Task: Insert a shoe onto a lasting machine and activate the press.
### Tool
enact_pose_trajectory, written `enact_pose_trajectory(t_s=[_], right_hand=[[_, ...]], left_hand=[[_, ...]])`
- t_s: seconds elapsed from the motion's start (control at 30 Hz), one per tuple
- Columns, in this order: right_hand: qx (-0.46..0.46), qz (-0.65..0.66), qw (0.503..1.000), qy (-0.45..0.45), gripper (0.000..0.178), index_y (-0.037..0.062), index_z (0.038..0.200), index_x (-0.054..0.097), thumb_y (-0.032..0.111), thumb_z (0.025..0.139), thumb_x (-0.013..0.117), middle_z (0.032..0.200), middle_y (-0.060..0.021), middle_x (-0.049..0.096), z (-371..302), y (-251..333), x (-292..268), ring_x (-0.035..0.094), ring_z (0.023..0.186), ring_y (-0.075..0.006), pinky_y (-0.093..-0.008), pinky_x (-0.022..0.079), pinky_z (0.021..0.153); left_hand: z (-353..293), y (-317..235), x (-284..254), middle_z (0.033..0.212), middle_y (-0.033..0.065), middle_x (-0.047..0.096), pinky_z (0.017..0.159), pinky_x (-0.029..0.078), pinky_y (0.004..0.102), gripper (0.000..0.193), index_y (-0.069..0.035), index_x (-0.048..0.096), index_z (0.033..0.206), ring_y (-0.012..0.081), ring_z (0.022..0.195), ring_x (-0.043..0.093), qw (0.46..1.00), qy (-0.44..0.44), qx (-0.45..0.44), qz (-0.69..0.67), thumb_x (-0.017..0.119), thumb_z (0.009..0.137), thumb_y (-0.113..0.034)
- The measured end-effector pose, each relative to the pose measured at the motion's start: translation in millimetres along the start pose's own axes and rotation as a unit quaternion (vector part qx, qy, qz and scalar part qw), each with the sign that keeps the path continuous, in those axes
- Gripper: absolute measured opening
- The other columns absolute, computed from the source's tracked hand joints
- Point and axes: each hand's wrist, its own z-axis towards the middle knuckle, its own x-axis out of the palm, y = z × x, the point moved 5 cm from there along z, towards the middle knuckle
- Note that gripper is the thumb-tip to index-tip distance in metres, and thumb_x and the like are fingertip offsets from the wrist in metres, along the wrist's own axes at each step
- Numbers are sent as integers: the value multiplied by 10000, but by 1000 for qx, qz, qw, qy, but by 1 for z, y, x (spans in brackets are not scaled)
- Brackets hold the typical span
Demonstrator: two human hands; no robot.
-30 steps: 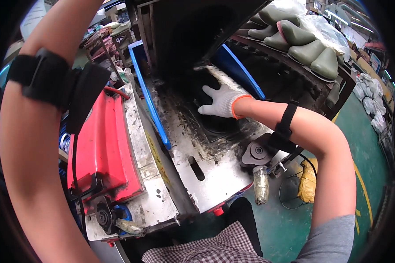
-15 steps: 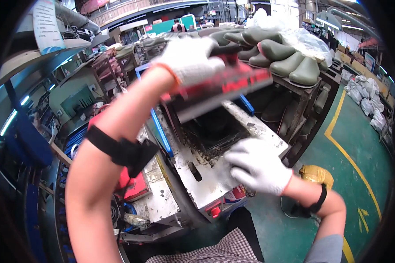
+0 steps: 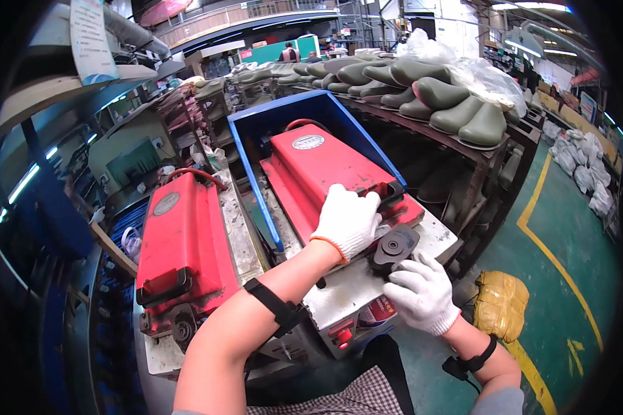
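Observation:
A red machine lid [image 3: 318, 162] lies lowered over the white-topped base [image 3: 336, 294] in front of me. My left hand [image 3: 346, 221], in a white knitted glove, is closed round the left part of the black handle [image 3: 392, 192] at the lid's near end. Just right of it a black latch with a round boss [image 3: 394, 243] stands at the lid's near edge. Against the latch's lower side are the curled fingers of my gloved right hand [image 3: 422, 294]; their tips are partly hidden.
A second red-lidded machine [image 3: 183, 238] stands at the left, its lid down. A blue guard frame [image 3: 256, 197] surrounds the nearer lid. Olive-green shoes [image 3: 457, 104] fill a rack behind. On the green floor at right sits a yellow wrapped bundle [image 3: 502, 304].
The red lid, raised and blurred before, has come down over the dark opening. My left hand has moved down and towards me with it; my right hand has shifted slightly nearer and meets the latch.

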Motion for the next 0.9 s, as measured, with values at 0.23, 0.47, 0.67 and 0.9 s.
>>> enact_pose_trajectory(t_s=[0.23,0.47,0.67,0.9], right_hand=[[133,-60,980,-136,263,56,1182,690,144,941,633,1145,-171,683,-31,-84,-6,666,1047,-364,-484,513,927],[140,-16,978,-155,353,103,1239,704,145,892,746,1180,-148,703,37,-78,13,668,1114,-362,-469,511,997],[304,192,922,-144,265,84,1181,731,148,925,706,1130,-135,715,58,-73,49,676,1101,-342,-437,520,1002],[191,-15,964,-185,311,110,1146,738,218,856,768,1135,-114,706,64,-65,39,631,1175,-336,-494,468,1057]], left_hand=[[-5,-3,1,758,165,718,809,425,449,211,-66,672,964,349,713,665,1000,0,-18,0,677,926,-273],[-11,-7,-6,918,182,727,904,452,469,250,-59,657,1054,366,888,681,999,10,-31,-35,679,911,-262],[-81,-6,-66,1388,239,623,1133,448,495,621,-54,586,1407,417,1319,577,987,51,4,-156,725,862,-319],[-221,73,-193,1283,198,683,1065,508,473,453,-48,696,1226,389,1217,644,990,-27,-131,-41,767,842,-275]])
